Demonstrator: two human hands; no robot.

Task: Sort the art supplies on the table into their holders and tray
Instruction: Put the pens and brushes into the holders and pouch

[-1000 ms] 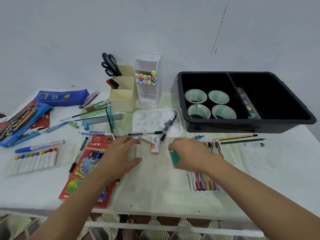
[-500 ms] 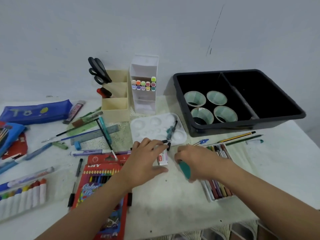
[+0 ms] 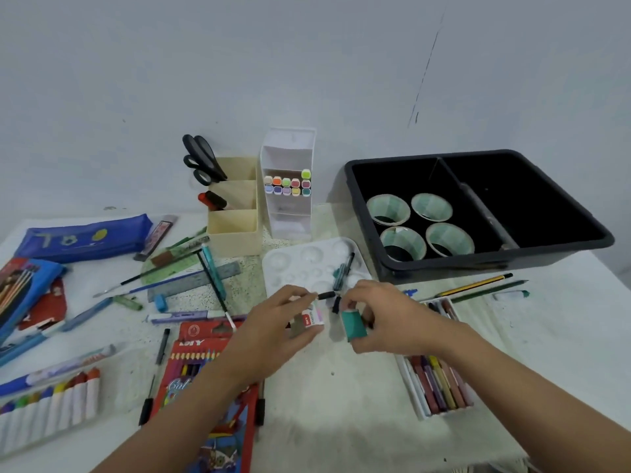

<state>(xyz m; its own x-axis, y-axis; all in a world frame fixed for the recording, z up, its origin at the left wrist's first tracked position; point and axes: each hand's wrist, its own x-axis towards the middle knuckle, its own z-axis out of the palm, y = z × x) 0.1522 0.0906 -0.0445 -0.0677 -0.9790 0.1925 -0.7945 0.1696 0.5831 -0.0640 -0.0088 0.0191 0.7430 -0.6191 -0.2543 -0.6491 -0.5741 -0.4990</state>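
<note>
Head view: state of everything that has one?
Left hand, grips eraser.
Right hand, grips teal block.
Tray, four cups upright in left compartment.
Beige holder, scissors upright in back slot.
Rack, one shelf of markers.
Crayon box, open.
Palette, wells clean, pens lying on it.

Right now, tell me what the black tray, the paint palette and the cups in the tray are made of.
Black tray: likely moulded plastic, dull sheen, rounded rim and a moulded-in divider. Paint palette: white plastic by the look, glossy, with soft highlights in its pressed wells. Cups: probably paper, matte, with thin rims and printed green-and-white panels.
</note>
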